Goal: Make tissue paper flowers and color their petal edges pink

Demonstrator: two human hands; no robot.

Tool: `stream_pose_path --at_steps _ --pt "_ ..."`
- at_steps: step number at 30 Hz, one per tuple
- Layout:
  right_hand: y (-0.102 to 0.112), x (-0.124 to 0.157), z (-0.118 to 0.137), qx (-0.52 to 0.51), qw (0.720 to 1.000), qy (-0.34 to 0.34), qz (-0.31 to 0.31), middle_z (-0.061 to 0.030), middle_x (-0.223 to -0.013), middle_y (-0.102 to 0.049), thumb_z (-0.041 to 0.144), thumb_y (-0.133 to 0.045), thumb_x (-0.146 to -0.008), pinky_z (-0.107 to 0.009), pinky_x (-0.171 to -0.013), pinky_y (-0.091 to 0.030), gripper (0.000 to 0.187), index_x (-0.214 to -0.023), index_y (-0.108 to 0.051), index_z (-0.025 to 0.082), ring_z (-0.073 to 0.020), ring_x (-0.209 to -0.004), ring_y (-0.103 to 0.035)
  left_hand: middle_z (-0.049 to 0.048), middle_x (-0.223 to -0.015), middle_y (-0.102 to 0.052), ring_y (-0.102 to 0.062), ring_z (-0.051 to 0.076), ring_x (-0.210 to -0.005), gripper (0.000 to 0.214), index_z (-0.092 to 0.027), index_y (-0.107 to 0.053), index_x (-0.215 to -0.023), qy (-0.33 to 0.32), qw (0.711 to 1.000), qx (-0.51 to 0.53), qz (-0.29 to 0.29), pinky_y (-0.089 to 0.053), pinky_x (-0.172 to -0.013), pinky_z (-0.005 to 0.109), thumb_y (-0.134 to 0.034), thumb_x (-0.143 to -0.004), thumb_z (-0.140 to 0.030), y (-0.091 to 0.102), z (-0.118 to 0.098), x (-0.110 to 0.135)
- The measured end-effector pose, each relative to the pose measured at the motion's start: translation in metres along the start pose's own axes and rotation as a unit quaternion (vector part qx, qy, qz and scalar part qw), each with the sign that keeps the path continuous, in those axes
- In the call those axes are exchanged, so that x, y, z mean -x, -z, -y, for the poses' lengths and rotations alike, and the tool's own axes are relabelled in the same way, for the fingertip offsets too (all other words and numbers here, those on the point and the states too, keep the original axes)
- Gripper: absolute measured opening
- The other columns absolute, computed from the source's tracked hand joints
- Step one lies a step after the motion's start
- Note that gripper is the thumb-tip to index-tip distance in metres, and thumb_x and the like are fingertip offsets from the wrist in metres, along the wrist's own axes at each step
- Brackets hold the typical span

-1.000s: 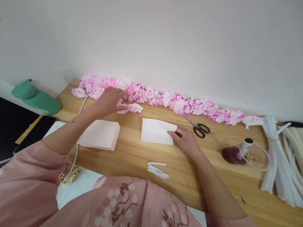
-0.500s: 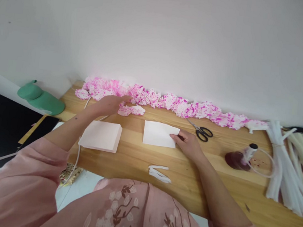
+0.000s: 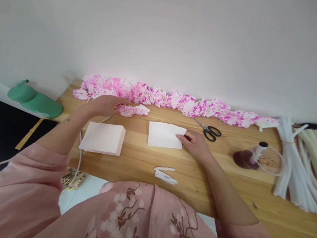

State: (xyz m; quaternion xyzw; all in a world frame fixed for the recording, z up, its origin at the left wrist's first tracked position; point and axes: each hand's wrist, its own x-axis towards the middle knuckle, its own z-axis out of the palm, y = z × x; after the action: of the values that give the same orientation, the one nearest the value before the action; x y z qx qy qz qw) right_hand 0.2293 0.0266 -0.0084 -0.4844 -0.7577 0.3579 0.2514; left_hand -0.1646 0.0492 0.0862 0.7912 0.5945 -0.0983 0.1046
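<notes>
My left hand (image 3: 104,105) reaches to the back left of the wooden table (image 3: 142,163), its fingers against a loose pink-and-white paper flower (image 3: 133,110) lying in front of the row of paper flowers (image 3: 166,100) along the wall. Its fingers look loosely curled on the flower's left end. My right hand (image 3: 194,142) rests on the table and pinches the right edge of a white folded paper sheet (image 3: 165,135). A stack of pale pink paper (image 3: 103,138) lies under my left forearm.
Black-handled scissors (image 3: 210,131) lie right of the white sheet. A dark red puddle-like base with a white tube (image 3: 250,157) sits further right, beside bundles of white sticks (image 3: 301,169). Small white strips (image 3: 166,175) lie near the front edge. A green object (image 3: 33,100) sits off the table's left.
My left hand has drawn back slightly toward me along with the loose flower. My right hand stays on the white sheet's edge. The view shifted a little.
</notes>
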Motion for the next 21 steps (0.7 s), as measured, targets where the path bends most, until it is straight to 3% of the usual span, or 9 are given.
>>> stream_pose_path --at_steps 3,6,9,12,16,21 --pt "0.0 0.0 0.0 0.001 1.0 0.006 -0.004 -0.0052 -0.088 -0.076 0.04 -0.057 -0.088 -0.031 -0.07 -0.047 0.027 -0.087 -0.075 0.02 -0.0218 -0.078 -0.067 0.0004 -0.144 -0.062 -0.063 0.027 -0.123 0.062 -0.035 -0.048 -0.149 -0.02 1.0 0.004 -0.01 -0.048 -0.097 0.032 -0.05 -0.087 -0.031 -0.004 0.0 0.001" --pt "0.001 0.0 0.0 -0.003 1.0 0.006 -0.001 -0.0054 -0.091 -0.077 0.039 -0.057 -0.089 -0.031 -0.071 -0.048 0.027 -0.088 -0.076 0.02 -0.0219 -0.081 -0.067 0.0046 -0.13 -0.071 -0.068 0.027 -0.109 0.051 -0.03 -0.056 -0.142 -0.005 0.999 -0.018 -0.036 -0.049 -0.087 0.032 -0.048 -0.092 -0.038 -0.011 -0.007 -0.001" --pt "0.0 0.0 -0.001 -0.007 1.0 0.001 0.003 -0.0052 -0.091 -0.077 0.04 -0.056 -0.089 -0.031 -0.072 -0.047 0.027 -0.087 -0.075 0.02 -0.0217 -0.08 -0.067 0.0059 -0.112 -0.075 -0.069 0.025 -0.098 0.049 -0.029 -0.058 -0.14 -0.024 0.997 -0.044 -0.065 -0.047 -0.079 0.031 -0.04 -0.095 -0.029 -0.019 -0.017 -0.003" --pt "0.0 0.0 -0.002 -0.011 1.0 0.002 0.0 -0.0044 -0.086 -0.075 0.041 -0.057 -0.089 -0.031 -0.071 -0.046 0.027 -0.084 -0.074 0.02 -0.0209 -0.077 -0.065 0.0058 -0.108 -0.074 -0.069 0.025 -0.097 0.057 -0.031 -0.054 -0.145 -0.056 0.992 -0.064 -0.096 -0.045 -0.073 0.031 -0.038 -0.092 -0.019 -0.026 -0.024 -0.007" --pt "-0.001 -0.001 -0.003 -0.017 1.0 0.005 0.004 -0.0038 -0.083 -0.073 0.041 -0.056 -0.089 -0.03 -0.069 -0.045 0.028 -0.083 -0.073 0.02 -0.0201 -0.076 -0.065 0.0096 -0.1 -0.074 -0.067 0.029 -0.095 0.041 -0.021 -0.07 -0.12 -0.049 0.985 -0.107 -0.128 -0.045 -0.073 0.036 -0.041 -0.092 -0.018 -0.03 -0.029 -0.019" --pt "0.0 0.0 -0.002 -0.021 1.0 0.005 0.002 -0.003 -0.081 -0.072 0.042 -0.057 -0.089 -0.03 -0.069 -0.046 0.028 -0.082 -0.072 0.02 -0.0197 -0.075 -0.064 0.0142 -0.094 -0.07 -0.064 0.031 -0.093 0.029 -0.014 -0.071 -0.099 -0.03 0.978 -0.137 -0.155 -0.044 -0.071 0.04 -0.042 -0.093 -0.017 -0.029 -0.031 -0.031"
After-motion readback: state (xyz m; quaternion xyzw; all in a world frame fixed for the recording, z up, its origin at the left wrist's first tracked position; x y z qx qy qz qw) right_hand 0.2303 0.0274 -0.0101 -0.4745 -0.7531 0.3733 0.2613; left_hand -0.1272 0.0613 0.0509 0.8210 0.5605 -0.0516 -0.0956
